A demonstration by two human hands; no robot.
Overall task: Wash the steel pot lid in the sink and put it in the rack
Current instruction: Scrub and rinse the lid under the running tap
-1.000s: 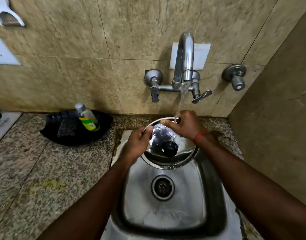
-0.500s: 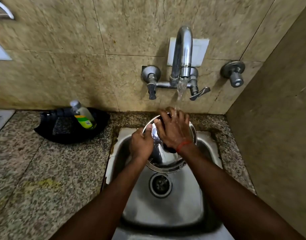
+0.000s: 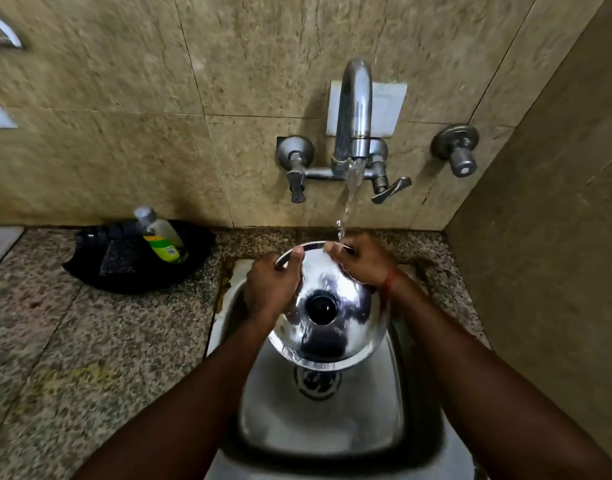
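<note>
We hold the steel pot lid over the sink with both hands. The lid is tilted, so its shiny top and its black knob face up at us. The lid's near edge hangs just above the sink's drain and hides a part of it.

Our left hand grasps the lid's left rim, with the thumb pressed on the top near the far edge. Our right hand grasps the far right rim, fingers curled over the edge. A red thread goes round the right wrist.

The tap sticks out of the wall behind the sink. Water runs down from it and lands at the fingers of our right hand, at the far edge of the lid. The lid looks wet and shiny. Two small handles sit on the pipe under the tap, one on each side of the water. One more round valve is on the wall to the right of the tap.

The sink sits in a speckled stone bench. To the left of the sink, by the wall, a black tray rests on the bench. A soap bottle with a green and yellow label leans in the tray, beside a dark scrub pad.
</note>
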